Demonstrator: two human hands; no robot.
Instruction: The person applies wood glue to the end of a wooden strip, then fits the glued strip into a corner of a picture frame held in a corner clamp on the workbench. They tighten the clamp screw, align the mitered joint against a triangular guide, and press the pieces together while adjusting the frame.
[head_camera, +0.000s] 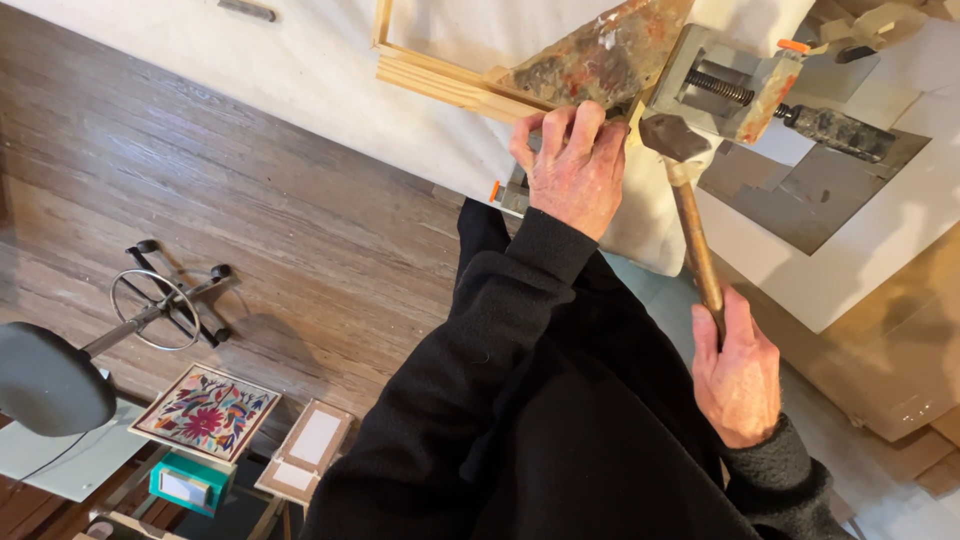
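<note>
The hammer (690, 215) had a smooth wooden handle and a dull metal head. The frame (440, 80) was pale bare wood. The clamp (720, 85) was grey metal, stained with paint. The floor (230, 190) was matt brown wood.

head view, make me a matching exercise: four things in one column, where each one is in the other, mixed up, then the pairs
Things
1. hammer
2. left hand
3. stool
4. embroidered picture

Places or states
A. lying flat at lower left, bright flowers and birds on it
B. gripped by the right hand low on its wooden handle, head up by the corner clamp
C. on the wood floor at far left, dark seat and a metal ring
D. pressed on the wooden frame at its clamped corner

Pairs: 1-B, 2-D, 3-C, 4-A
</note>
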